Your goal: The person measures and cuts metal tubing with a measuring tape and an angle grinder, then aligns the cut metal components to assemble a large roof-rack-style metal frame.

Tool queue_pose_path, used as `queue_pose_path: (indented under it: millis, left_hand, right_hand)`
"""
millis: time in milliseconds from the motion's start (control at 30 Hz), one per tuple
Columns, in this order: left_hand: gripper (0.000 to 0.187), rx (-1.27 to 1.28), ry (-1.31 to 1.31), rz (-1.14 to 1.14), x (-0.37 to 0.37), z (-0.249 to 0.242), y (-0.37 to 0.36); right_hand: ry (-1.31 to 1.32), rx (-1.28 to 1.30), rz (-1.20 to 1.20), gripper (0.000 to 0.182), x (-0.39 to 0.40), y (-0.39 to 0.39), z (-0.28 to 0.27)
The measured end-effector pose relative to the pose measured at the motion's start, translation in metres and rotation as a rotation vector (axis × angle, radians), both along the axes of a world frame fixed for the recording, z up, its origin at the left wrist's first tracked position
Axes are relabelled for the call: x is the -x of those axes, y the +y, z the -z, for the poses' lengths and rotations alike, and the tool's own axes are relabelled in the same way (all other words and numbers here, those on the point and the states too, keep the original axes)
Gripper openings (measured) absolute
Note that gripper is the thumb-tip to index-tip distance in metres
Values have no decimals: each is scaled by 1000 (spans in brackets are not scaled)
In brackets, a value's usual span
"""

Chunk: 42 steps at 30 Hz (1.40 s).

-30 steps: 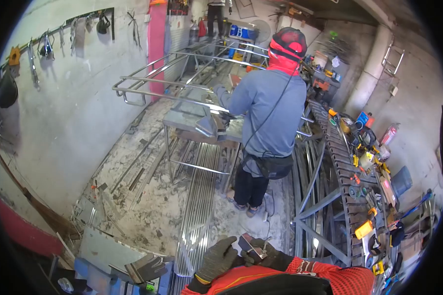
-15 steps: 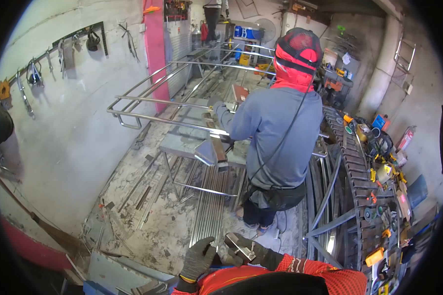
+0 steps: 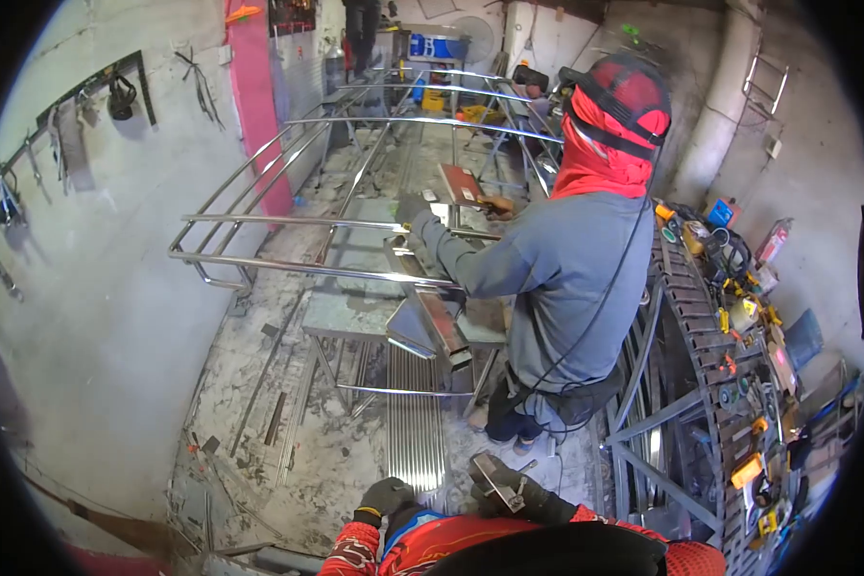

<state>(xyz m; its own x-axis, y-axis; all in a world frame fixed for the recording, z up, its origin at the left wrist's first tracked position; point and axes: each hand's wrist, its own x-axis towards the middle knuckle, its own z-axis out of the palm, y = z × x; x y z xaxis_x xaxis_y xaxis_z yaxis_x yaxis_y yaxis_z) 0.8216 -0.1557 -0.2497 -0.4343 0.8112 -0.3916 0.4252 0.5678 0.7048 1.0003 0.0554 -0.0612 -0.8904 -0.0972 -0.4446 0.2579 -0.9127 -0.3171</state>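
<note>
A small metal bracket is gripped in the right hand; the left hand is curled, empty; fitting appears not begun.

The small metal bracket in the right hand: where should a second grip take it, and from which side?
Take the metal bracket at its upper-left end, which juts free of the gloved right hand, coming from the left, where the left hand is. The right hand's fingers cover the lower part, so only that flat end is exposed.
</note>
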Motion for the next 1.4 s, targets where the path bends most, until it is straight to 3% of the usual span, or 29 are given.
queue_pose_path:
  millis: [67, 167, 233, 300, 333, 400, 433, 467, 533, 667, 733, 800, 867, 900, 1033, 1133, 1200, 1400]
  left_hand:
    - [38, -120, -211, -307, 14, 62, -30]
    - [31, 114, -459, -491, 28, 54, -61]
    - [32, 200, -504, -541, 39, 52, -88]
    - [31, 59, 438, 744, 67, 106, -126]
    - [31, 59, 438, 755, 54, 122, -132]
    - [26, 313, 35, 657, 87, 128, -134]
    - [26, 589, -371, 63, 93, 120, -146]
    - [26, 588, -362, 66, 92, 115, -147]
    - [26, 416, -589, -588, 94, 108, -147]
    - [15, 269, -369, -402, 103, 113, -132]
    - [17, 130, -624, -449, 104, 102, -117]
    - [19, 144, -614, -574, 96, 76, -109]
    - [19, -117, -300, -4, 102, 96, -114]
    - [18, 220, -436, -327, 94, 73, -102]
    - [19, 273, -380, -289, 94, 62, -108]
    - [21, 321, -417, -319, 100, 68, -118]
    - [24, 312, -107, 152, 107, 92, -129]
    - [28, 405, -117, 78, 105, 81, -115]
  right_hand:
    - [-33, -9, 38, 29, 42, -16, -13]
    - [-79, -35, 95, 30, 54, -25, -14]
    - [-115, -42, 134, 30, 3, -37, 16]
    - [-151, -56, 171, 30, 14, -45, 11]
    - [-170, -68, 187, 30, 6, -46, 13]
    - [-205, -92, 215, 30, 27, -49, -2]
    - [-201, -90, 223, 30, 31, -54, -5]
    - [-169, -91, 227, 30, 35, -57, -8]
    - [-107, -94, 227, 31, 43, -60, -13]
    - [13, -89, 215, 32, 53, -66, -16]
    - [71, -82, 213, 33, 57, -68, -15]
    - [128, -75, 216, 34, 59, -70, -14]
    - [157, -70, 223, 34, 60, -71, -12]
    - [154, -70, 224, 41, 60, -71, -8]
    - [137, -68, 227, 71, 56, -71, 5]
    - [133, -66, 228, 68, 55, -72, 7]
    - [129, -64, 224, 65, 54, -72, 6]
    - [126, -57, 204, 57, 54, -73, 4]
